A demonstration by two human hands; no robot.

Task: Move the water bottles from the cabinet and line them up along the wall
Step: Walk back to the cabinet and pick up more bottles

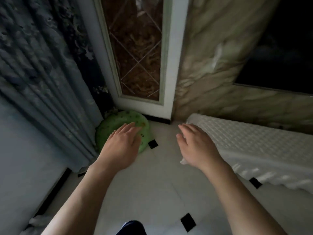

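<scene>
No water bottle or cabinet shows in this view. My left hand (121, 146) hovers palm down over the floor, its fingers loosely spread above a green round cushion (110, 126) in the corner. My right hand (196, 146) is also palm down with fingers apart, just left of a white quilted pad (254, 146). Both hands hold nothing. The marbled wall (216, 65) rises behind the right hand.
A blue-grey curtain (42, 73) hangs at the left. A white-framed panel (140, 56) with brown patterned glass stands at the corner. The floor (152, 192) is pale tile with small black diamond insets. A dark opening (279, 48) sits at the upper right.
</scene>
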